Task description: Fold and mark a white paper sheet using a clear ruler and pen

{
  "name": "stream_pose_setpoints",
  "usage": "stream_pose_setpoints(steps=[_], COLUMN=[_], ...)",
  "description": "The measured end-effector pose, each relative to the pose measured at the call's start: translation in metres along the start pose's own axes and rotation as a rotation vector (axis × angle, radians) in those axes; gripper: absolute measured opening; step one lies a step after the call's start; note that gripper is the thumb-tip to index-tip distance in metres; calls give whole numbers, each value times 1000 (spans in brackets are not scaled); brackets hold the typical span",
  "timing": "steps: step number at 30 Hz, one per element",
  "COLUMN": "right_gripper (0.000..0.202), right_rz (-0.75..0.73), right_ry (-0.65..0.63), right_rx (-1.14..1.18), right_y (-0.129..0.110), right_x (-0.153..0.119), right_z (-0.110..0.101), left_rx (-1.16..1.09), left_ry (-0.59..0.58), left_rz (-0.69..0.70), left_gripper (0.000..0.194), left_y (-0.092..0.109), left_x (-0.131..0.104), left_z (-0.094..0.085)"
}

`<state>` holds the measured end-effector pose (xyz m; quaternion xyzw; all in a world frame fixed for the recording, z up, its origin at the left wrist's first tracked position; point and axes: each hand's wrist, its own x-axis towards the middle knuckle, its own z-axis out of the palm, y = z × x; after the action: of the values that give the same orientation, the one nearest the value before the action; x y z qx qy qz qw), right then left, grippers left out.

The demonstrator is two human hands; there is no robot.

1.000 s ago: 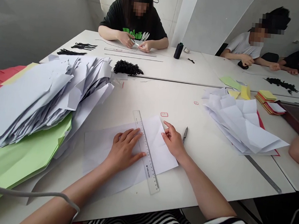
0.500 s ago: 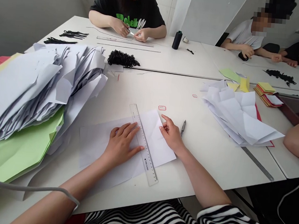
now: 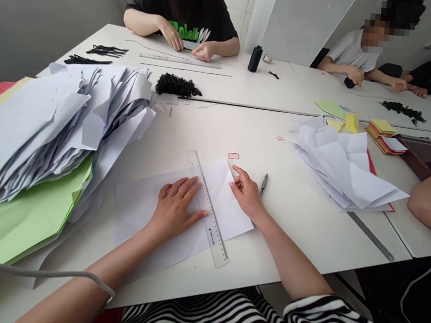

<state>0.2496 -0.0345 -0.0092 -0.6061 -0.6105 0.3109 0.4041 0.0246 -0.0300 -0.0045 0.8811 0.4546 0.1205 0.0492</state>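
A clear plastic ruler [image 3: 213,231] lies slantwise across a white sheet of paper [image 3: 136,200], which shows fold creases. My left hand [image 3: 177,203] rests flat with fingers spread, its fingertips and thumb pressing on the ruler's left edge. At the sheet's right edge, my right hand [image 3: 248,194] has its fingers curled, with the thumb on the paper's margin and the index finger stretched forward. The undersides of those fingers are hidden. A pen [image 3: 263,185] lies just beyond my right hand, apart from it.
A tall stack of white papers [image 3: 53,122] over green sheets [image 3: 29,220] stands at left. Creased papers [image 3: 335,167], sticky-note pads [image 3: 384,133] and a metal ruler [image 3: 371,236] lie right. Across the table, a co-worker [image 3: 186,18] handles black cord near a thread spool [image 3: 255,58].
My hands, the ruler and the sheet stay in place. The co-worker opposite has shifted the hand with the scissors slightly left, and the scissors are turned differently.
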Motion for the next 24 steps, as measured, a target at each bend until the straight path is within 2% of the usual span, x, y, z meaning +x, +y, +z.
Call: stream_pose_setpoints(steps=[24], right_gripper=[47], right_rz=[-3], right_ry=[4], right_rx=[-16], right_y=[-2], right_x=[0], right_z=[2], left_rx=[-5], left_ry=[15], left_rz=[-2], left_gripper=[62], left_y=[-2], left_x=[-2], left_z=[-1])
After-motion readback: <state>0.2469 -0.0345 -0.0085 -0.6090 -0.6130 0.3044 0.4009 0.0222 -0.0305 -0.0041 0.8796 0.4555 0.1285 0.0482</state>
